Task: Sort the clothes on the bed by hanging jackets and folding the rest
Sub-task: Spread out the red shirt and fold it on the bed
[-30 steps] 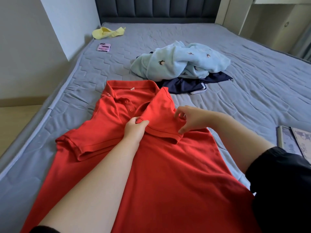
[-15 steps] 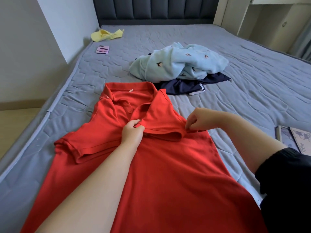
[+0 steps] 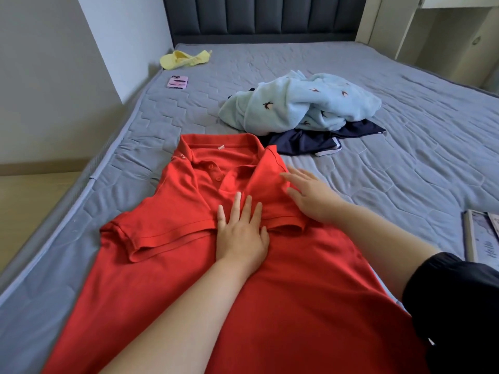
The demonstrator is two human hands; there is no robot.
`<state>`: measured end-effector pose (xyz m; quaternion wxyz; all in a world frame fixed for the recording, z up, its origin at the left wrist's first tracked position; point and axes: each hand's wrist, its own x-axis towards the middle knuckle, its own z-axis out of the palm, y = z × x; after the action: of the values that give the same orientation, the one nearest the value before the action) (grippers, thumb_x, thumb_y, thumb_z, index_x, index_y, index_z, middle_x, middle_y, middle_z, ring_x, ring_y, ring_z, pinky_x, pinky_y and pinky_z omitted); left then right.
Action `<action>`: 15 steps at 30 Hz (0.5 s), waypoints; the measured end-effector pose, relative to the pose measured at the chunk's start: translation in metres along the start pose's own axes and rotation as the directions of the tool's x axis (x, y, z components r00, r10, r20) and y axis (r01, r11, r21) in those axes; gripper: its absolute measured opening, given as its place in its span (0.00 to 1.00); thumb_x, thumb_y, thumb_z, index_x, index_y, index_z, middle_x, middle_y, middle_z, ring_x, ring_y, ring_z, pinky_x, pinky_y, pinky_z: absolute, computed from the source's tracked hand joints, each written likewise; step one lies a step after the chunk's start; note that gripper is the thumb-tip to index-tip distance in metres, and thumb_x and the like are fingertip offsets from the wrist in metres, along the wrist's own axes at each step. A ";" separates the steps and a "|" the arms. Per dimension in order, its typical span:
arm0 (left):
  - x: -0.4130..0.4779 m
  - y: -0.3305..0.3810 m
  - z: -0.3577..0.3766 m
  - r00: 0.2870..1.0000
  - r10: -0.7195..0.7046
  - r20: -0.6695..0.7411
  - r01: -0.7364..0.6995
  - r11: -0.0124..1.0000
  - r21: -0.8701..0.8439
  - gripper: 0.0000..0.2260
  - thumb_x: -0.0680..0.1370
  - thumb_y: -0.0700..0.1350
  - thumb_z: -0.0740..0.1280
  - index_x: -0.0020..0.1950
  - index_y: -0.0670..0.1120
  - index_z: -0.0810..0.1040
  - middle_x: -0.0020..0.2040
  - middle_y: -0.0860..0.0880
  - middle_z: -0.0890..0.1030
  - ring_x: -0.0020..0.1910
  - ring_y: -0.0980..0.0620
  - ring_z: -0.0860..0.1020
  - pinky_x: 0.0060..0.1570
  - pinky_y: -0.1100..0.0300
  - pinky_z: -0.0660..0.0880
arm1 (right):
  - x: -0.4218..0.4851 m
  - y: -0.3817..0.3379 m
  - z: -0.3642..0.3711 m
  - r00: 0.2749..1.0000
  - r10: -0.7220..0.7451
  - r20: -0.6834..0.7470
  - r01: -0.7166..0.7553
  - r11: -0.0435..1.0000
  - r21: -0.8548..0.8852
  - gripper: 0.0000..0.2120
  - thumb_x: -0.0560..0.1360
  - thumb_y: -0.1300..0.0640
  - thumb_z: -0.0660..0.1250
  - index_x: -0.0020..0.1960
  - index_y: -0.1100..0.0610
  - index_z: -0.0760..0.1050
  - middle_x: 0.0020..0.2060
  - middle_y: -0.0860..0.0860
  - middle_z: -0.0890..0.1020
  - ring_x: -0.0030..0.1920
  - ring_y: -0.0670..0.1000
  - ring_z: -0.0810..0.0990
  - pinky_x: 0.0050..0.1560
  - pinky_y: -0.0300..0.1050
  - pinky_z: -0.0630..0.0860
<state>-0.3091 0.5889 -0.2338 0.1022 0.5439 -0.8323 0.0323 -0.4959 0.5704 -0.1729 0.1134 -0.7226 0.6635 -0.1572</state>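
A red polo shirt [image 3: 297, 279] lies front-up on the grey mattress [image 3: 405, 171], collar pointing to the headboard, both short sleeves folded in over the chest. My left hand [image 3: 240, 233] lies flat with straight fingers on the shirt's middle, where the two sleeve hems meet. My right hand [image 3: 307, 195] rests flat on the folded right sleeve, fingers spread. Behind the shirt a light blue garment with small bird prints [image 3: 299, 103] is crumpled on top of a navy garment [image 3: 318, 141].
A yellow cloth [image 3: 183, 59] and a pink phone [image 3: 178, 82] lie near the mattress's far left edge. A booklet [image 3: 483, 238] sits at the right. A wall and wooden floor border the bed on the left; a dark headboard stands behind.
Both hands let go of the pinched sleeve fabric and now lie flat on the shirt. The right sleeve has settled folded over the chest.
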 end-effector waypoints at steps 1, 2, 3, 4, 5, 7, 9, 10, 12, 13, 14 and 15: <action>-0.002 0.001 -0.002 1.000 0.000 0.008 0.000 1.000 0.030 0.27 0.79 0.54 0.52 0.78 0.48 0.56 0.79 0.48 0.53 0.77 0.49 0.39 0.71 0.42 0.36 | 0.002 -0.001 0.004 0.996 -0.009 0.091 0.016 0.997 -0.075 0.21 0.82 0.51 0.54 0.74 0.51 0.63 0.77 0.50 0.56 0.76 0.52 0.54 0.75 0.50 0.51; -0.003 0.002 -0.005 1.000 0.011 0.006 -0.012 0.998 0.066 0.28 0.79 0.55 0.52 0.78 0.47 0.56 0.79 0.47 0.53 0.77 0.49 0.40 0.71 0.41 0.36 | 0.004 -0.001 0.008 0.984 0.018 0.178 0.000 0.995 -0.100 0.21 0.82 0.50 0.53 0.75 0.51 0.62 0.77 0.49 0.55 0.76 0.51 0.54 0.75 0.51 0.51; -0.003 0.001 -0.009 0.999 0.045 -0.009 -0.044 0.993 0.107 0.28 0.79 0.56 0.52 0.77 0.46 0.57 0.78 0.46 0.53 0.77 0.48 0.40 0.71 0.41 0.36 | 0.006 -0.001 0.010 0.973 0.049 0.225 -0.034 0.997 -0.070 0.21 0.83 0.50 0.53 0.74 0.52 0.64 0.77 0.50 0.57 0.76 0.51 0.56 0.75 0.49 0.52; -0.002 -0.002 -0.014 0.994 0.103 -0.031 -0.098 0.984 0.146 0.28 0.79 0.57 0.51 0.76 0.45 0.59 0.78 0.45 0.54 0.77 0.47 0.42 0.71 0.40 0.36 | 0.009 -0.001 0.011 0.976 0.067 0.210 -0.070 0.997 0.010 0.20 0.82 0.52 0.54 0.72 0.54 0.67 0.76 0.51 0.61 0.75 0.51 0.60 0.73 0.44 0.55; 0.001 -0.008 -0.020 0.983 0.176 -0.058 -0.163 0.970 0.180 0.28 0.79 0.58 0.50 0.75 0.46 0.63 0.78 0.45 0.56 0.78 0.47 0.44 0.71 0.40 0.38 | 0.012 -0.002 0.011 0.989 0.073 0.131 -0.085 0.992 0.092 0.18 0.82 0.53 0.55 0.69 0.57 0.71 0.73 0.53 0.66 0.72 0.53 0.64 0.69 0.41 0.58; 0.009 -0.028 -0.034 0.955 0.272 -0.114 -0.242 0.944 0.224 0.29 0.78 0.60 0.45 0.73 0.49 0.68 0.77 0.45 0.59 0.78 0.46 0.48 0.72 0.40 0.44 | 0.017 -0.006 0.010 0.995 0.083 -0.064 -0.071 0.984 0.163 0.15 0.81 0.55 0.58 0.62 0.60 0.76 0.65 0.56 0.75 0.66 0.57 0.71 0.61 0.40 0.61; 0.027 -0.058 -0.047 0.970 0.209 -0.128 -0.176 0.958 0.226 0.28 0.78 0.59 0.44 0.74 0.51 0.66 0.78 0.46 0.57 0.77 0.46 0.48 0.72 0.41 0.47 | 0.026 -0.009 0.011 0.983 0.092 -0.161 -0.061 0.980 0.190 0.15 0.80 0.56 0.59 0.63 0.60 0.75 0.66 0.58 0.73 0.67 0.58 0.70 0.60 0.40 0.59; 0.038 -0.075 -0.052 0.985 0.133 -0.113 -0.106 0.971 0.214 0.26 0.79 0.59 0.46 0.75 0.51 0.63 0.78 0.47 0.55 0.77 0.46 0.47 0.72 0.42 0.47 | 0.031 -0.010 0.012 0.982 0.091 -0.168 -0.059 0.981 0.183 0.17 0.80 0.56 0.59 0.67 0.60 0.72 0.69 0.59 0.69 0.69 0.58 0.67 0.62 0.40 0.58; 0.057 -0.106 -0.053 0.999 -0.013 -0.050 0.022 0.983 0.183 0.25 0.81 0.57 0.49 0.77 0.52 0.58 0.79 0.47 0.51 0.77 0.47 0.45 0.73 0.42 0.46 | 0.043 -0.014 0.018 0.987 0.086 -0.139 -0.066 0.988 0.140 0.22 0.80 0.55 0.59 0.73 0.59 0.65 0.75 0.57 0.61 0.74 0.58 0.61 0.69 0.43 0.55; 0.063 -0.120 -0.050 0.999 -0.053 0.003 0.052 0.984 0.170 0.25 0.81 0.57 0.49 0.78 0.53 0.55 0.79 0.48 0.50 0.77 0.47 0.44 0.73 0.42 0.46 | 0.048 -0.016 0.022 0.990 0.085 -0.109 -0.073 0.991 0.109 0.24 0.81 0.53 0.58 0.75 0.58 0.61 0.76 0.56 0.57 0.75 0.56 0.57 0.72 0.46 0.54; 0.066 -0.133 -0.046 0.994 -0.079 0.071 0.067 0.985 0.157 0.25 0.82 0.58 0.48 0.78 0.53 0.53 0.79 0.49 0.48 0.77 0.48 0.43 0.73 0.42 0.46 | 0.052 -0.018 0.027 0.994 0.088 -0.062 -0.084 0.994 0.066 0.26 0.81 0.51 0.57 0.76 0.56 0.57 0.77 0.54 0.54 0.76 0.55 0.54 0.74 0.50 0.53; 0.067 -0.143 -0.041 0.985 -0.097 0.144 0.077 0.987 0.139 0.25 0.82 0.58 0.48 0.78 0.54 0.51 0.79 0.50 0.47 0.77 0.49 0.43 0.74 0.43 0.46 | 0.056 -0.019 0.032 0.996 0.093 -0.010 -0.093 0.996 0.010 0.27 0.81 0.50 0.56 0.77 0.55 0.55 0.77 0.53 0.53 0.77 0.54 0.52 0.75 0.53 0.52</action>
<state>-0.1990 0.4773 -0.1883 0.0040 0.5865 -0.8089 0.0418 -0.4623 0.5149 -0.1908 0.1207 -0.6895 0.6963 -0.1588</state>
